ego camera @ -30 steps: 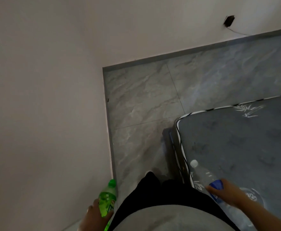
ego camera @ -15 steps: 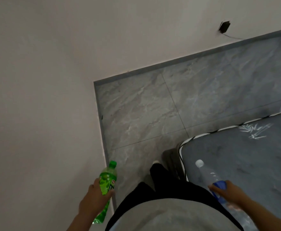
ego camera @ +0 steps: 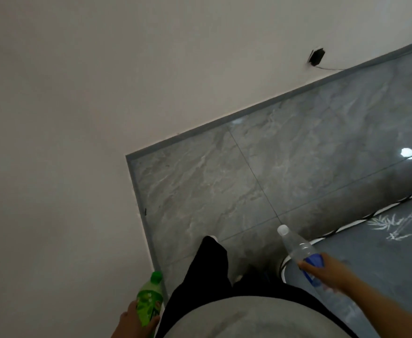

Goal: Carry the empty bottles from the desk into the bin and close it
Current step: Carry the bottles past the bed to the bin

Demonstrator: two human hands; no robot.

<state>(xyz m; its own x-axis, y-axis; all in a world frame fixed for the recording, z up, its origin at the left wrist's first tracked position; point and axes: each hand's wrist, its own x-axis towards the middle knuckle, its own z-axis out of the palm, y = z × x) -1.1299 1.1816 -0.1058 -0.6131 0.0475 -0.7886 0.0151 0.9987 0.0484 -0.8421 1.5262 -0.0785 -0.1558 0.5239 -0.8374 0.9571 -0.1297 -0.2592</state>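
Green bottle [ego camera: 149, 302] at lower centre-left, left hand [ego camera: 136, 322] wrapped round its lower body, clear bottle [ego camera: 299, 251] with white cap at lower right, right hand [ego camera: 329, 273] holding its blue label, grey tiled floor [ego camera: 224, 181] beyond, mattress [ego camera: 383, 264] at right edge.

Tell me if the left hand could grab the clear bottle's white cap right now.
Probably not: the left hand is shut around the green bottle, and the white cap sits across the body, beyond the black-trousered leg.
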